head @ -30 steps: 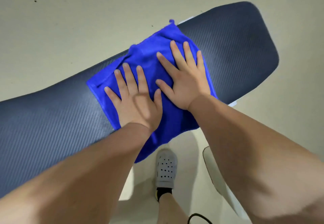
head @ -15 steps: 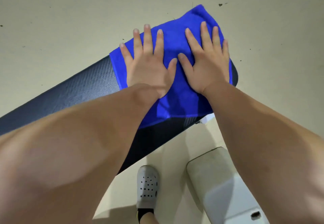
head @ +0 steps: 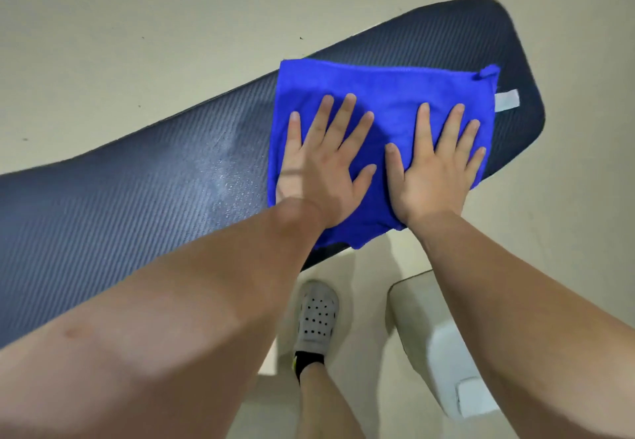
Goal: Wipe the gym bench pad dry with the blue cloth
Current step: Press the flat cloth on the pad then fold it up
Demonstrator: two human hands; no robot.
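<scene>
The dark textured gym bench pad (head: 120, 205) runs from the lower left to the upper right. A blue cloth (head: 388, 95) lies spread flat near its right end, with a white label at its right edge. My left hand (head: 323, 160) presses flat on the cloth's left half, fingers straight and spread. My right hand (head: 434, 163) presses flat on the right half, fingers spread too. A pale wet patch (head: 223, 163) shows on the pad just left of the cloth. The cloth's near corner hangs over the pad's front edge.
Beige floor (head: 171, 43) surrounds the bench. My foot in a grey perforated shoe (head: 318, 315) stands below the pad's front edge. A white rounded bench base part (head: 446, 345) sits on the floor at the lower right, under my right forearm.
Both hands slid the cloth along the pad to its right end and have now drawn it back a little toward the left. The pad's end shows again past the cloth.
</scene>
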